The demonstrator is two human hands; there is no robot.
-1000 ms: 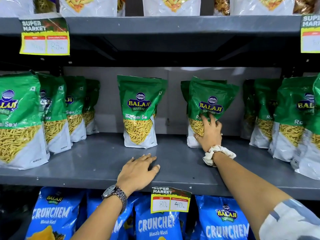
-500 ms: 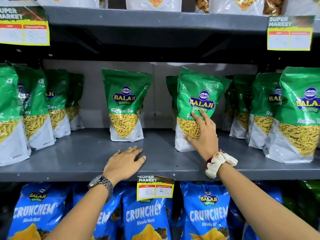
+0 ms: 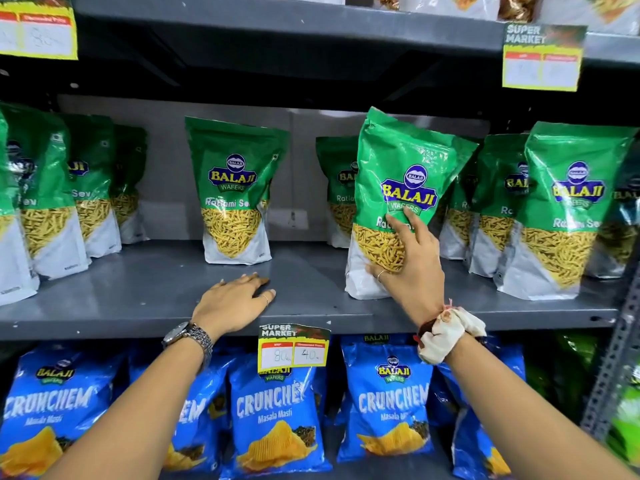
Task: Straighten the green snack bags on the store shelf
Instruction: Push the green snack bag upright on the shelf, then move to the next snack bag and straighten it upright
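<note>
Green Balaji snack bags stand in rows on the grey shelf. My right hand presses on the lower front of one green bag, fingers spread over its yellow window; the bag stands near the shelf's front, tilted slightly left. Another green bag stands behind it. A single green bag stands upright in the middle, further back. My left hand lies flat, palm down, on the bare shelf in front of that bag, holding nothing.
More green bags line the left and right of the shelf. Blue Crunchem bags fill the shelf below. A yellow price tag hangs from the shelf edge. A perforated metal upright stands at right.
My right hand has drawn the green bag forward toward the shelf's front edge. The camera has moved closer and to the right. My left hand stays flat on the shelf.
</note>
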